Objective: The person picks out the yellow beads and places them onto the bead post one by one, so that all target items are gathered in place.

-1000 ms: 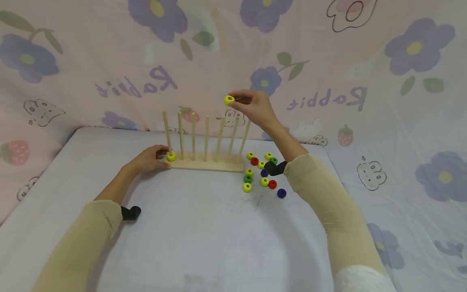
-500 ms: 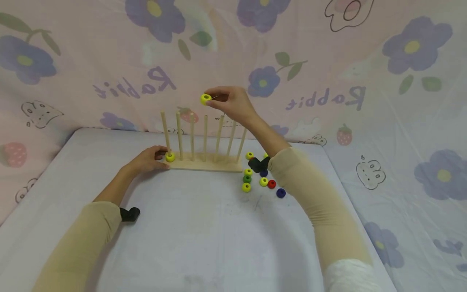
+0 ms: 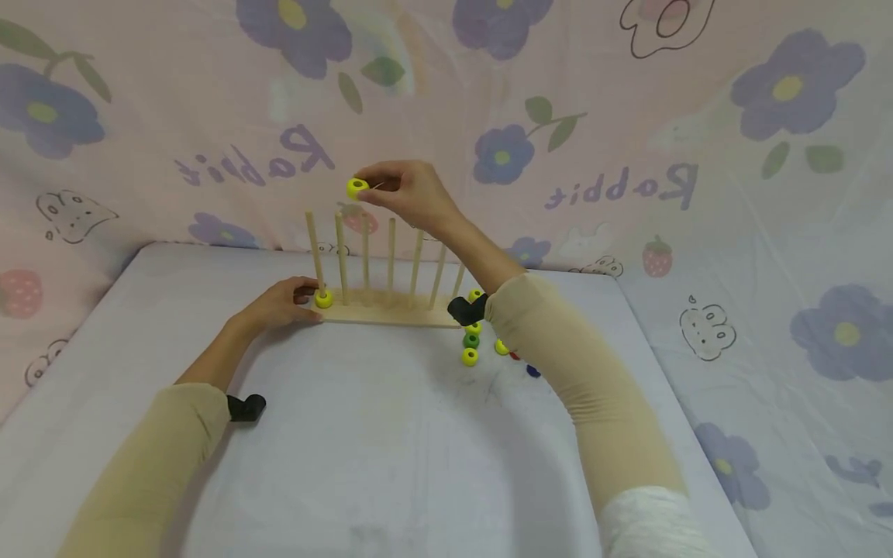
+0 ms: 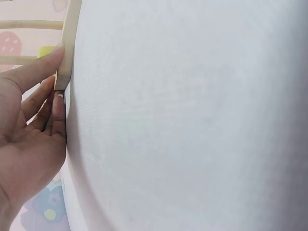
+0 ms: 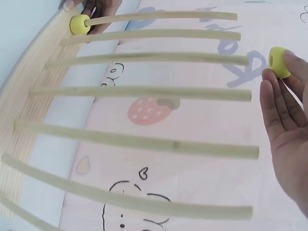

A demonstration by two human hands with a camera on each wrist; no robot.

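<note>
Above pegs (image 3: 391, 260), the right hand (image 3: 413, 190) pinches a yellow bead (image 5: 280, 65); the left hand (image 3: 279, 302) seemingly grips their base (image 3: 391, 316).

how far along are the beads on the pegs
Done: one yellow bead sits low on the leftmost peg. In hand: the right hand pinches another yellow bead, not yet threaded; the left hand holds the base. Remaining: loose beads on the table, and the other pegs look bare.

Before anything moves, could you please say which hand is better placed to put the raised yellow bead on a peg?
The right hand, I'd judge: it pinches the yellow bead, higher than the tips of the pegs. The left hand holds the left end of the base, so it seems suited to steadying.
</note>
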